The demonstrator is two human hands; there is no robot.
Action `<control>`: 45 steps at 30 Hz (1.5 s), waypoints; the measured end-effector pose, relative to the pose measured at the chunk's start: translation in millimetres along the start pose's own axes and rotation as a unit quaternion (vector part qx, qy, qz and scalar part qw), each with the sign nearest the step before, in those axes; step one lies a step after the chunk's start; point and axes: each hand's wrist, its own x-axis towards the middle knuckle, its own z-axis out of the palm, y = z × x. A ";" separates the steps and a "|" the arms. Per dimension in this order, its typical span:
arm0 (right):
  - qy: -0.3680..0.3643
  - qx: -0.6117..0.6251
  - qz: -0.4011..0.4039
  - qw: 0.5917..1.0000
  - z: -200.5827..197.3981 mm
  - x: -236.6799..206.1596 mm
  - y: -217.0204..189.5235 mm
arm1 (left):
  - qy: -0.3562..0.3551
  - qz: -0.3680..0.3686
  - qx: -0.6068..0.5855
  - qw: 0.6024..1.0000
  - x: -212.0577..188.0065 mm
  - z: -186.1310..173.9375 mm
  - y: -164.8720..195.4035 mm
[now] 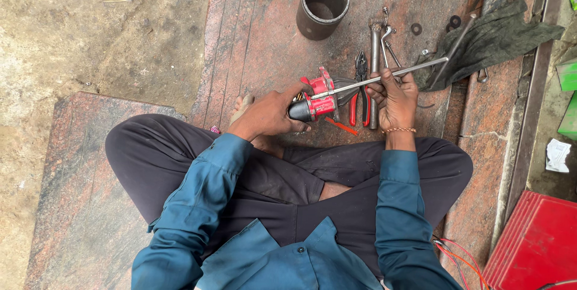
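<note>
metal sleeve [323, 6] upright on stone slab | red-handled pliers [360, 88] | green rag [490, 40] | red box [535, 245]

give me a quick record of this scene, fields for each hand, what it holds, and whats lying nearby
setting: person sits cross-legged on a reddish stone floor
left hand: grips a red and black motor part
right hand: holds a long L-shaped metal wrench, its tip at the part
beside hands: red-handled pliers, loose metal tools
further off: dark metal cylinder, green cloth, red box
</note>
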 end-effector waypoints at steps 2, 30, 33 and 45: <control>-0.040 0.046 0.014 0.998 -0.1 -1.1 -3.7 | -0.012 -0.018 0.015 1.000 0.9 0.4 -1.1; -0.099 0.483 0.022 0.870 -33.3 27.5 -11.5 | -0.038 0.034 -0.070 0.996 -5.5 -37.8 18.1; -0.082 0.492 -0.005 0.867 -56.2 47.0 -15.4 | -0.070 0.041 -0.093 0.992 11.0 -23.0 10.4; 0.019 0.137 -0.319 0.938 -77.9 57.7 -9.3 | -0.085 0.006 -0.063 0.994 12.9 -18.6 21.3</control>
